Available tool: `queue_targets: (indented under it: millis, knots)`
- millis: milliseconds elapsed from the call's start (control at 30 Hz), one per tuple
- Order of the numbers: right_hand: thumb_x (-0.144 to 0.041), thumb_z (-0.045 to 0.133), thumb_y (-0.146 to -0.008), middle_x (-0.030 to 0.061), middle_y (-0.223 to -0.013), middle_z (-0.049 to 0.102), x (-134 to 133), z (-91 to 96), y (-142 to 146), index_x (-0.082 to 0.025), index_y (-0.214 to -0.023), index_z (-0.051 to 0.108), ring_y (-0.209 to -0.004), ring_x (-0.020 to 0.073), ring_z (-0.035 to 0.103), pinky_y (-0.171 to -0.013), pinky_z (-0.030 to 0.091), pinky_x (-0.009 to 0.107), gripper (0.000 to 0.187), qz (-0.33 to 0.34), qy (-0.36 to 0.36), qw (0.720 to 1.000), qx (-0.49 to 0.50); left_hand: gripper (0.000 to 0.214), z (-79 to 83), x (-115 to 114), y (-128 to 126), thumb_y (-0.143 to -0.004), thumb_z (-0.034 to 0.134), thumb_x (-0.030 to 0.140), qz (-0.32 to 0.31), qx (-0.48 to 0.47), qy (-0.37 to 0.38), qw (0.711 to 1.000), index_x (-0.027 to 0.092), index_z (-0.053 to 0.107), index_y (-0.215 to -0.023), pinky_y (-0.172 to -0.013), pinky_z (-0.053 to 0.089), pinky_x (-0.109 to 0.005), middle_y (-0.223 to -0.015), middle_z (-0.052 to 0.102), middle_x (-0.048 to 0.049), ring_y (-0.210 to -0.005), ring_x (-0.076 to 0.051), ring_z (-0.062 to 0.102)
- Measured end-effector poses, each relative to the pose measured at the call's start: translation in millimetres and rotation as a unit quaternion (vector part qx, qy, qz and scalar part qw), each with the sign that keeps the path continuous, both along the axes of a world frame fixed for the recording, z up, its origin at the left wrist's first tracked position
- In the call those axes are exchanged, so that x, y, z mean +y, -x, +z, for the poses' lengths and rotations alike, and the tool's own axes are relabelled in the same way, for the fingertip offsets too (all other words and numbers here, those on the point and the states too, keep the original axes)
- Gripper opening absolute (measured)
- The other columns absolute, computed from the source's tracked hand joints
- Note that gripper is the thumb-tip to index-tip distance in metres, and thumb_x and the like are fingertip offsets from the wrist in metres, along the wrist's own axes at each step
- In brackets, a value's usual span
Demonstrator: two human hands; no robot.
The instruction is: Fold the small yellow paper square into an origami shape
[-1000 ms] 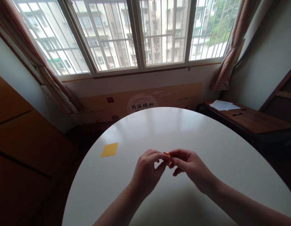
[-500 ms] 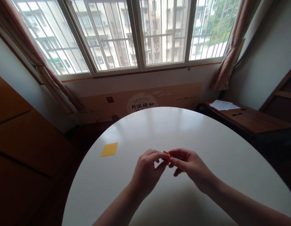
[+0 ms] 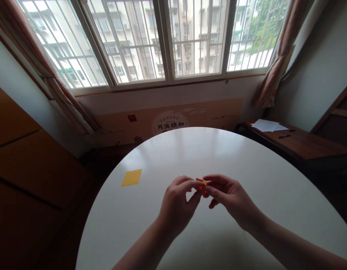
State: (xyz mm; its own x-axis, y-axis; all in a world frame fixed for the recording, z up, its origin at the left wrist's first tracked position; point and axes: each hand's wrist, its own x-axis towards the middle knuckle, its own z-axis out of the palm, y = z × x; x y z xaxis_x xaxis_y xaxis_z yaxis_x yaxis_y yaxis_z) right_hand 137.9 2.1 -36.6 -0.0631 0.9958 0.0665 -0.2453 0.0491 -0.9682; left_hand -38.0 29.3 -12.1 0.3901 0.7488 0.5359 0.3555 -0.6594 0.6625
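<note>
Between my fingertips, over the middle of the white table (image 3: 241,161), is a small folded piece of orange-yellow paper (image 3: 202,182). My left hand (image 3: 179,200) pinches its left side between thumb and forefinger. On the other side, the thumb and fingers of my right hand (image 3: 229,197) are closed on the right part of the paper. My fingers cover much of it, so its exact shape cannot be made out. A flat yellow square of paper (image 3: 131,177) lies on the table to the left of both hands.
Beyond the round table, a printed cardboard panel (image 3: 170,116) stands against the wall under a barred window (image 3: 139,45). At the right is a wooden side table (image 3: 308,142) with white papers (image 3: 269,125) and a dark pen-like item. A wooden cabinet (image 3: 33,165) stands at the left.
The folded paper has spread a little between my fingertips, and more of its yellow and orange faces shows. My right hand has shifted slightly to the right. The view has moved slightly.
</note>
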Motion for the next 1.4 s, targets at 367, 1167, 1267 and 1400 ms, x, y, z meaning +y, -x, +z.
queue_targets:
  millis: [367, 1167, 1267, 1400]
  knots:
    - [-0.031, 0.078, -0.081, 0.0046, -0.089, 0.074, -3.3, 0.6, -1.2, -0.022, -0.102, 0.073, -0.077, 0.0194, 0.069, -0.06, 0.061, 0.03, 0.023, -0.007, -0.019, 0.999, 0.025, 0.021, 1.2, -7.2, 0.3, -0.081, 0.071, 0.013, -0.016, -0.003, 0.007, 1.0, 0.021, 0.072, -0.101, -0.058, 0.052, -0.025, -0.093, 0.071, -0.0066, -0.081, -0.019, 0.064]
    - [-0.028, 0.072, -0.085, 0.0037, -0.096, 0.071, -7.8, 3.5, 1.3, -0.026, -0.097, 0.071, -0.07, 0.0183, 0.068, -0.055, 0.061, 0.032, 0.012, -0.047, -0.116, 0.992, -0.035, 0.019, 2.6, -1.7, -3.1, -0.083, 0.07, 0.031, -0.068, -0.184, 0.307, 0.931, 0.014, 0.072, -0.089, -0.051, 0.051, -0.022, -0.081, 0.072, -0.0076, -0.068, -0.016, 0.061]
    - [-0.03, 0.072, -0.085, 0.0052, -0.094, 0.071, -7.4, 3.1, 0.2, -0.024, -0.098, 0.071, -0.073, 0.02, 0.069, -0.056, 0.062, 0.033, 0.014, -0.042, -0.106, 0.992, -0.05, 0.019, 2.2, -0.1, -3.0, -0.082, 0.072, 0.031, -0.071, -0.202, 0.317, 0.924, 0.014, 0.073, -0.09, -0.05, 0.05, -0.02, -0.081, 0.072, -0.0071, -0.068, -0.015, 0.06]
    - [-0.033, 0.072, -0.086, 0.0075, -0.095, 0.073, -6.8, 1.6, -1.6, -0.022, -0.1, 0.073, -0.076, 0.021, 0.069, -0.057, 0.063, 0.033, 0.018, -0.045, -0.095, 0.992, -0.064, 0.017, 1.3, 0.0, -2.4, -0.081, 0.071, 0.029, -0.07, -0.212, 0.32, 0.921, 0.015, 0.074, -0.091, -0.05, 0.05, -0.019, -0.08, 0.072, -0.0059, -0.069, -0.015, 0.06]
